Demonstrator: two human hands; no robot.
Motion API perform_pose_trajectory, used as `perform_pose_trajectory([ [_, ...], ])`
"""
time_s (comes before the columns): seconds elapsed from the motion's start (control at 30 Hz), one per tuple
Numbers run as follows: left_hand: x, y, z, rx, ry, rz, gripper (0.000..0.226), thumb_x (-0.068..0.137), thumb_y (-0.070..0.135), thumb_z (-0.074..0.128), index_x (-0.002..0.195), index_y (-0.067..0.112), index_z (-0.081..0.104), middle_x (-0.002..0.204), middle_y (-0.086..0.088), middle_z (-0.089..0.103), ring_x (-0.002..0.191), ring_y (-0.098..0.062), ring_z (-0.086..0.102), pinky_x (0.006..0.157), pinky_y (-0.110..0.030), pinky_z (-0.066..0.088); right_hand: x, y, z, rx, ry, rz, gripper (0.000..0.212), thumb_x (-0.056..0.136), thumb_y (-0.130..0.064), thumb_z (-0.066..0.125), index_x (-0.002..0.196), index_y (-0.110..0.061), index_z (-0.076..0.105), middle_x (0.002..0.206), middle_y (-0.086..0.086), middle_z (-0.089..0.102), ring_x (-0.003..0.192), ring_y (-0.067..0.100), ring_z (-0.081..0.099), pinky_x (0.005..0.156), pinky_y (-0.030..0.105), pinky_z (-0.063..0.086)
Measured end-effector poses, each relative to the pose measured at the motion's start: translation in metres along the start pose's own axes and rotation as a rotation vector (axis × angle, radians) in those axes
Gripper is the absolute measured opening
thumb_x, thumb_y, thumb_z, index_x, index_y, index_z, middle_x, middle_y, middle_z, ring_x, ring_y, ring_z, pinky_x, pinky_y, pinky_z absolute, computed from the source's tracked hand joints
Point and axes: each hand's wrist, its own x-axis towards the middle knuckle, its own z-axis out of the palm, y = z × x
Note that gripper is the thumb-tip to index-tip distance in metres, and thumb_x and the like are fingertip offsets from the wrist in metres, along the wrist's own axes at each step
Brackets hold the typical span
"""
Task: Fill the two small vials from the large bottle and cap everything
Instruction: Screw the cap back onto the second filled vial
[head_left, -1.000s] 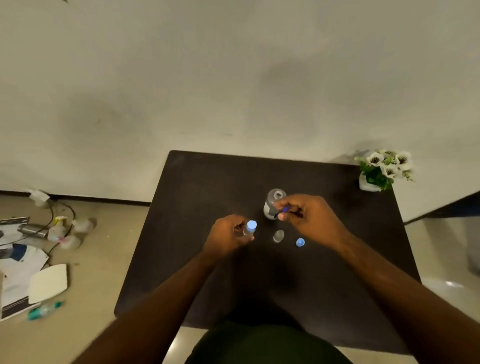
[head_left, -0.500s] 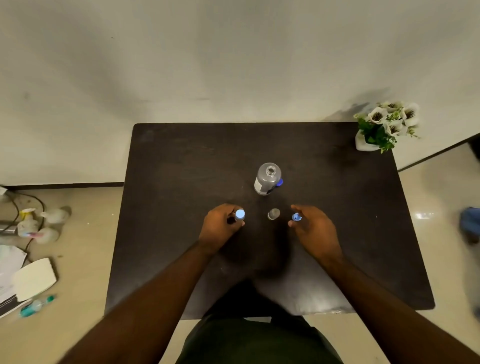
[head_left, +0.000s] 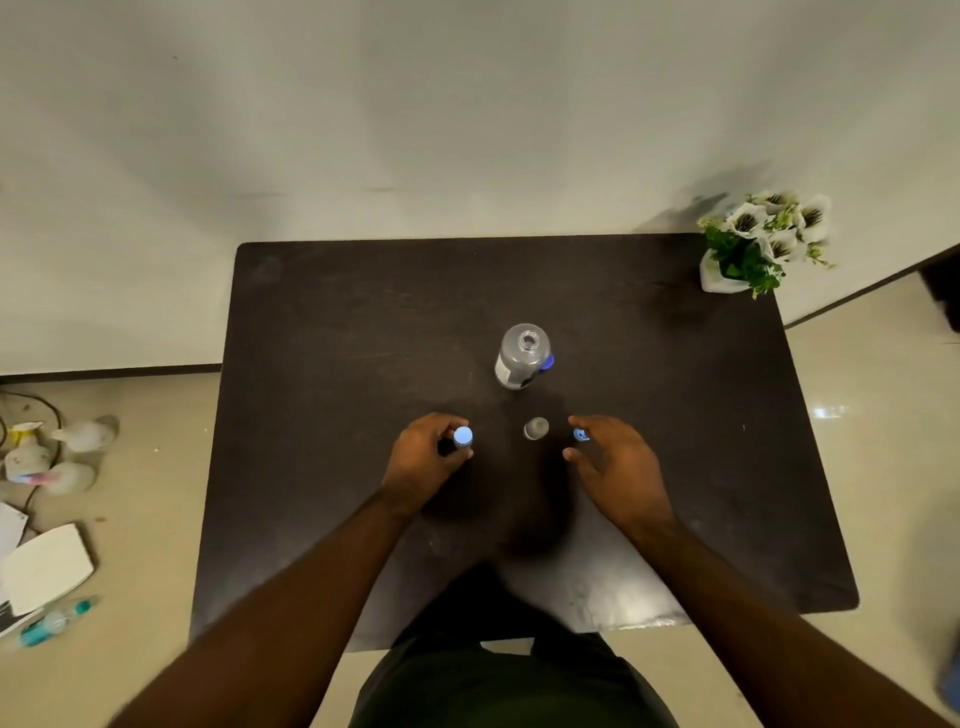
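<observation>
Between your hands: uncapped vial (head_left: 535, 428), upright, mid-table (head_left: 332, 322). Loose blue cap (head_left: 581, 435) touching your right hand (head_left: 621, 470), fingers spread, nearer hand for capping. Left hand (head_left: 423, 460) pinching capped vial (head_left: 462, 437). Large bottle (head_left: 522, 356) open behind.

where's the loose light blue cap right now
In the head view the loose light blue cap lies on the dark table, right of the uncapped small vial, at the fingertips of the right hand.
</observation>
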Motion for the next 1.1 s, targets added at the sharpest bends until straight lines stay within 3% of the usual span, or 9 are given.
perform_pose_trajectory([
  [0.13,-0.013,-0.003,0.002,-0.047,0.092,-0.043,0.057,0.068,0.020,0.095,0.118,0.021,0.067,0.113,0.007,0.065,0.103,-0.013,0.063,0.090,-0.026,0.053,-0.002,0.004,-0.002,-0.009,-0.002,0.004,0.041,0.088,-0.021,0.076,0.128,-0.017,0.067,0.128,0.002,0.067,0.120,0.020,0.060,0.100,0.024,0.037],
  [0.3,-0.059,0.005,0.012,-0.054,0.312,-0.008,0.054,0.066,0.029,0.096,0.095,0.038,0.051,0.096,0.024,0.053,0.087,-0.001,0.055,0.075,-0.015,0.047,-0.006,0.015,-0.008,-0.008,0.027,-0.009,0.039,0.087,-0.019,0.077,0.126,-0.015,0.069,0.126,0.003,0.069,0.118,0.022,0.062,0.102,0.029,0.042],
  [0.5,-0.078,0.033,0.045,-0.052,0.150,0.060,0.038,0.075,0.049,0.081,0.103,0.042,0.056,0.100,0.019,0.061,0.089,-0.001,0.062,0.074,-0.017,0.055,-0.007,0.034,-0.013,-0.046,0.025,0.013,0.041,0.087,-0.020,0.076,0.127,-0.016,0.068,0.125,0.004,0.069,0.116,0.023,0.063,0.098,0.024,0.038],
  [0.67,-0.055,0.058,0.083,-0.166,0.167,-0.025,0.054,0.078,0.033,0.088,0.124,0.033,0.058,0.111,0.021,0.057,0.101,0.005,0.059,0.082,-0.006,0.050,0.000,0.049,-0.010,-0.043,0.020,0.095,0.043,0.087,-0.022,0.076,0.129,-0.017,0.066,0.126,0.002,0.068,0.114,0.020,0.064,0.093,0.022,0.039],
  [0.97,-0.018,0.067,0.114,-0.185,0.263,-0.140,0.066,0.078,0.021,0.088,0.136,0.015,0.057,0.127,0.002,0.058,0.092,-0.004,0.059,0.076,-0.009,0.050,0.029,0.057,0.005,0.011,-0.075,0.151,0.048,0.088,-0.025,0.075,0.134,-0.023,0.061,0.129,-0.001,0.064,0.105,0.012,0.064,0.090,0.022,0.048],
  [1.1,-0.011,0.065,0.114,-0.168,0.271,-0.118,0.064,0.079,0.021,0.088,0.135,0.015,0.059,0.127,0.003,0.059,0.092,0.000,0.059,0.077,-0.008,0.049,0.038,0.057,0.009,-0.031,-0.118,0.137,0.052,0.088,-0.030,0.075,0.137,-0.023,0.059,0.135,-0.001,0.061,0.114,0.018,0.063,0.100,0.036,0.052],
])
